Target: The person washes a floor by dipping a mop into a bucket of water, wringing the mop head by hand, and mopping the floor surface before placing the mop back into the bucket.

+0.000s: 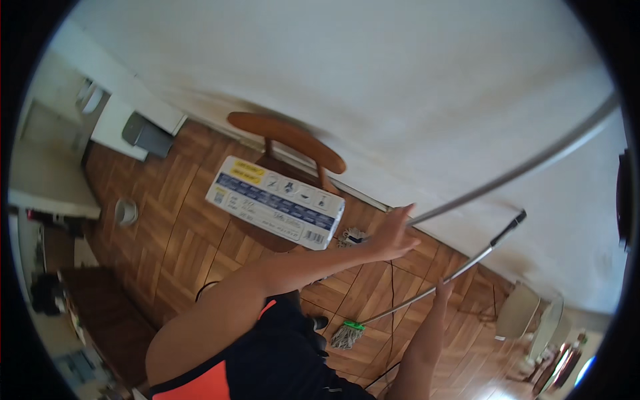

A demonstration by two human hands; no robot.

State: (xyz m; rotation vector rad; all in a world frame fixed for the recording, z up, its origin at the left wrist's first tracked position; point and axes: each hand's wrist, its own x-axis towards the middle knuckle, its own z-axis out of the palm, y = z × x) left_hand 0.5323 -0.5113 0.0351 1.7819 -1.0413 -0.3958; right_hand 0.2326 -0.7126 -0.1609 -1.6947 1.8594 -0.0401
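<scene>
My left hand (392,237) is stretched out with its fingers apart, right by a grey metal pole (500,180). Part of the pole is hidden behind this hand; it rises to the upper right along the white wall, and a string mop head (353,237) shows near its lower end. My right hand (443,289) is closed around the silver handle of a second mop (417,296). That handle has a black grip (508,227) at its upper end. Its grey string head (348,336), in a green clamp, rests on the floor.
A printed cardboard box (275,202) lies on a wooden chair (287,137) against the wall. A thin cable (392,300) crosses the wood-patterned floor (190,200). At left are a grey bin (147,132) and a small pail (126,212); pale chairs (518,310) stand at right.
</scene>
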